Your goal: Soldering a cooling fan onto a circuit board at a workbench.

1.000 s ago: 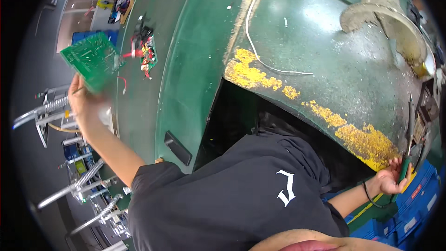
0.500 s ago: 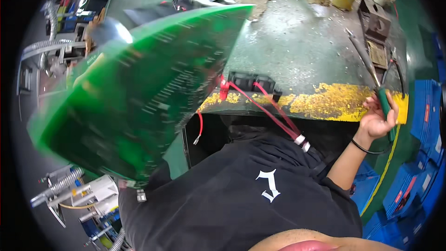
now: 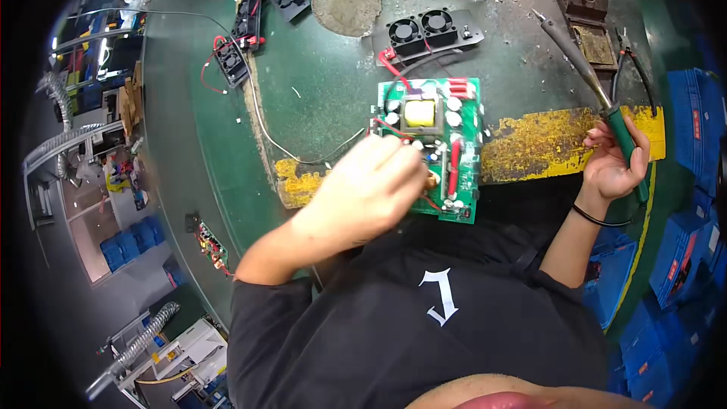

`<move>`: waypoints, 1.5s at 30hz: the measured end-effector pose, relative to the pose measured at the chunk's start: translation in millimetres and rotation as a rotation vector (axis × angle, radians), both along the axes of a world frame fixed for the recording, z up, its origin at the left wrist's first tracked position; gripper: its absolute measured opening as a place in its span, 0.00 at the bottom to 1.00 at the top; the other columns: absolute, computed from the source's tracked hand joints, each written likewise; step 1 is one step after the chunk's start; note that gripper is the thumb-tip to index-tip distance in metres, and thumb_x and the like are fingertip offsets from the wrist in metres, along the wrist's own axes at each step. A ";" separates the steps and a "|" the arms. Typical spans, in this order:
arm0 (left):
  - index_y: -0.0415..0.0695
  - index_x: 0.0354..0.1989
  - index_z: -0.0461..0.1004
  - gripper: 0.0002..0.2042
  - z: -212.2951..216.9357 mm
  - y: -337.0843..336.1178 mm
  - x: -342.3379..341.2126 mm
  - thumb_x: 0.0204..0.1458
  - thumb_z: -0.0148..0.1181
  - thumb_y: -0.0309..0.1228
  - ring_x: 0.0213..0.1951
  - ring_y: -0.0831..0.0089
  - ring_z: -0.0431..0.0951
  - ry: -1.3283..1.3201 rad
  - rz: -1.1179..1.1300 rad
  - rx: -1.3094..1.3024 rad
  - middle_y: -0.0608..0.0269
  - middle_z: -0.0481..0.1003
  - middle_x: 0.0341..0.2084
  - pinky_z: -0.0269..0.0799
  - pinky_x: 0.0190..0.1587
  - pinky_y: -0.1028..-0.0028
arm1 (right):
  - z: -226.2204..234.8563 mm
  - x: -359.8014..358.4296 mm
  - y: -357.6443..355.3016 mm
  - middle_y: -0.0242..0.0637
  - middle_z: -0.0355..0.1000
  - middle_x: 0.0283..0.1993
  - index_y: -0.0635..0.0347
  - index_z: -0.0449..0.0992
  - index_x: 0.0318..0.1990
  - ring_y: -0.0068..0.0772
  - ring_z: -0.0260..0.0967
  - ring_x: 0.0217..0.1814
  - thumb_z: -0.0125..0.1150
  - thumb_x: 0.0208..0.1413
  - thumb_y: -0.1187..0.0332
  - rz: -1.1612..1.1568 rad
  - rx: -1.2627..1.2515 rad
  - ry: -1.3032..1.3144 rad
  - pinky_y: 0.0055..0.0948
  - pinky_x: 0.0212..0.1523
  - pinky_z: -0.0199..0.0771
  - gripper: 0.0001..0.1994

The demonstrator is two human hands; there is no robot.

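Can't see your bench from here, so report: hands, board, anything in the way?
Left hand over green circuit board, grip unclear. Right hand holding soldering iron, tip clear of board. Board component side up; twin black fans just beyond it.

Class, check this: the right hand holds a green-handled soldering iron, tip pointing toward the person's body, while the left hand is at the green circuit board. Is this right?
Not quite: the head view shows the tip pointing away from the body. The right hand does hold the green-handled soldering iron, and the left hand is at the green circuit board.
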State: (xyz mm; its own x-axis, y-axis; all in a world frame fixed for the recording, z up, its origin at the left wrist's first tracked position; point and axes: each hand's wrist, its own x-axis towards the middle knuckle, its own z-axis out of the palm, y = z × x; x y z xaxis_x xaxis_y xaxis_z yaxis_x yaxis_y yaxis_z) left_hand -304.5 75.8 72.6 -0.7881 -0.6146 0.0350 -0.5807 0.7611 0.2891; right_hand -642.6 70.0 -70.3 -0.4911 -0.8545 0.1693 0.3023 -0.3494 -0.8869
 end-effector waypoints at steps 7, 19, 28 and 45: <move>0.41 0.30 0.73 0.10 -54.8 4.9 -15.3 0.40 0.61 0.31 0.30 0.67 0.67 0.075 0.120 0.002 0.63 0.66 0.27 0.62 0.32 0.70 | 3.8 0.8 -0.4 0.57 0.73 0.34 0.70 0.68 0.48 0.45 0.73 0.27 0.39 0.55 0.56 0.030 -0.004 -0.007 0.35 0.25 0.74 0.24; 0.40 0.42 0.74 0.17 -45.9 -117.4 -22.2 0.40 0.65 0.26 0.41 0.56 0.70 0.274 0.340 -0.475 0.56 0.72 0.37 0.65 0.46 0.65 | 5.3 3.9 -1.0 0.58 0.73 0.33 0.68 0.68 0.48 0.46 0.72 0.26 0.39 0.56 0.56 0.022 -0.019 0.003 0.36 0.24 0.75 0.24; 0.44 0.40 0.75 0.16 -47.2 -141.8 -22.6 0.39 0.64 0.28 0.38 0.57 0.70 0.087 0.228 -0.325 0.57 0.70 0.32 0.65 0.41 0.65 | 5.0 5.1 -1.5 0.58 0.73 0.31 0.72 0.68 0.45 0.45 0.73 0.24 0.39 0.53 0.58 -0.032 -0.019 -0.014 0.34 0.22 0.76 0.24; 0.44 0.42 0.73 0.16 -54.6 -98.5 18.3 0.42 0.62 0.27 0.36 0.61 0.73 -0.105 0.524 -0.310 0.59 0.75 0.31 0.67 0.41 0.67 | 3.6 0.8 0.6 0.59 0.73 0.34 0.69 0.68 0.48 0.47 0.72 0.27 0.39 0.55 0.55 0.049 -0.029 -0.038 0.36 0.24 0.75 0.24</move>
